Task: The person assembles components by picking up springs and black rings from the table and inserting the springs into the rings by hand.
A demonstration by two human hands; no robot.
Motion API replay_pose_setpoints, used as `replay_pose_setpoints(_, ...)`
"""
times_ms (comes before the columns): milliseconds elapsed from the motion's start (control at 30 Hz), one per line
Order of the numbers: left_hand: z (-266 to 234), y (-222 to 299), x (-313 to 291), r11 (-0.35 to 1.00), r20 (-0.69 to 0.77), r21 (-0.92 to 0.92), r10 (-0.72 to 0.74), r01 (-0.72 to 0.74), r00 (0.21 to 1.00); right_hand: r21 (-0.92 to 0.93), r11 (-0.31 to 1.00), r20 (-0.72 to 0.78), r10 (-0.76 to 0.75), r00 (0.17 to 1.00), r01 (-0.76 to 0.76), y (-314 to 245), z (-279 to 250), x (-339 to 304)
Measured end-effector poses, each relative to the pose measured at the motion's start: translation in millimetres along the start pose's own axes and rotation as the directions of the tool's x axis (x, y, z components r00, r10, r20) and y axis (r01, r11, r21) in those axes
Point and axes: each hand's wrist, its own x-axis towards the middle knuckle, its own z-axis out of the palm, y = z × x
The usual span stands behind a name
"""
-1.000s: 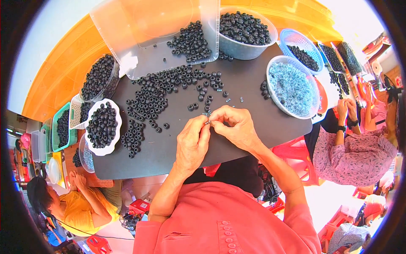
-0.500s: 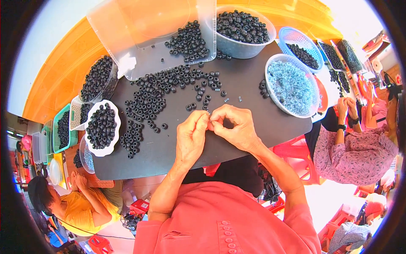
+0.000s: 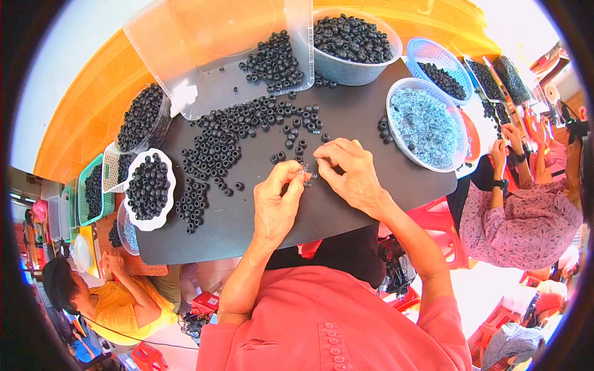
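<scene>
My left hand [image 3: 278, 195] is above the dark table, thumb and forefinger pinched on a few small metal springs [image 3: 307, 174] that stick out past the fingertips. Just right of them, a small gap away, my right hand [image 3: 351, 175] has thumb and forefinger together; anything between them is too small to make out. Beyond the hands lie a few loose black cylindrical plastic parts with holes [image 3: 299, 150]. A large spread of the same black parts [image 3: 210, 151] covers the table to the left. A round white bowl [image 3: 461, 151] on the right is full of bluish springs.
A clear bin [image 3: 216, 93] lies tipped at the back with black parts inside. Beside it stands a deep tub [image 3: 356, 73] of black parts. A scalloped white dish [image 3: 162, 221] is at the left, a blue basket [image 3: 421, 52] at the right. Co-workers sit on both sides.
My hands were together at the fingertips. Now they have come apart, the right one slightly up and to the right, and springs show at my left fingertips.
</scene>
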Motion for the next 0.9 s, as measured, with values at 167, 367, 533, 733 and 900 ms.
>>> replay_pose_setpoints(167,-3.8,5.0,1.2,0.991,0.012,0.132,0.019,-0.020,1.000,0.351,0.904,0.103,0.220,0.970,-0.243,-10.0,1.4,-1.1)
replay_pose_setpoints(367,-17.9,-3.3,8.6,0.667,0.071,0.672,0.374,-0.322,0.925,-0.043,0.998,0.138,-0.046,0.989,0.052,7.4,-10.2,-2.2)
replay_pose_setpoints(533,-15.2,-9.9,6.6,0.630,0.082,0.719,0.344,-0.295,0.935,-0.222,0.966,0.319,-0.055,0.946,0.131,-8.4,-1.5,-9.4)
replay_pose_setpoints(733,-9.5,-0.8,4.5,0.624,0.062,0.726,0.362,-0.291,0.930,-0.117,0.990,0.201,-0.051,0.978,0.075,-0.9,3.1,-12.2)
replay_pose_setpoints(900,-8.7,6.0,1.0,0.795,0.178,0.500,0.294,-0.344,0.939,0.335,0.865,0.302,0.276,0.912,-0.373,-19.4,-6.2,-2.6)
